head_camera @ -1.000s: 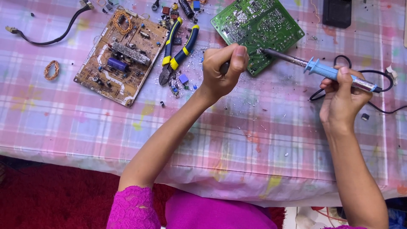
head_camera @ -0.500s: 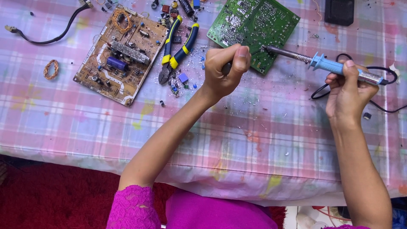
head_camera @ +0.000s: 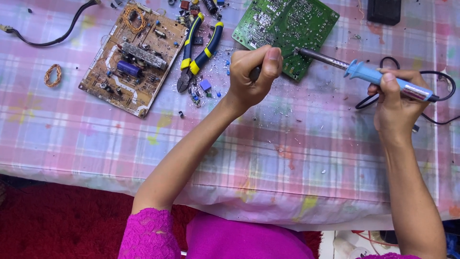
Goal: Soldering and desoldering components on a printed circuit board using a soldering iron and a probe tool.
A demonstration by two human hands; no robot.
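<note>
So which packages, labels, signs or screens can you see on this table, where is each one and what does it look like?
Label on the soldering iron: a pale strip with red along the blue handle, partly hidden by the right hand.
Dark rectangular object: top edge, right of the green circuit board; black, cut off by the frame; cannot tell whether it is a screen.
No packages or signs in view.

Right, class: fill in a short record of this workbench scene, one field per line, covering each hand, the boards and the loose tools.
left hand: fist closed on a dark tool, at the green circuit board
right hand: holds blue soldering iron, tip on the green board
brown circuit board: lies apart, to the left
pliers: between the boards, untouched
surface: checked tablecloth
</note>
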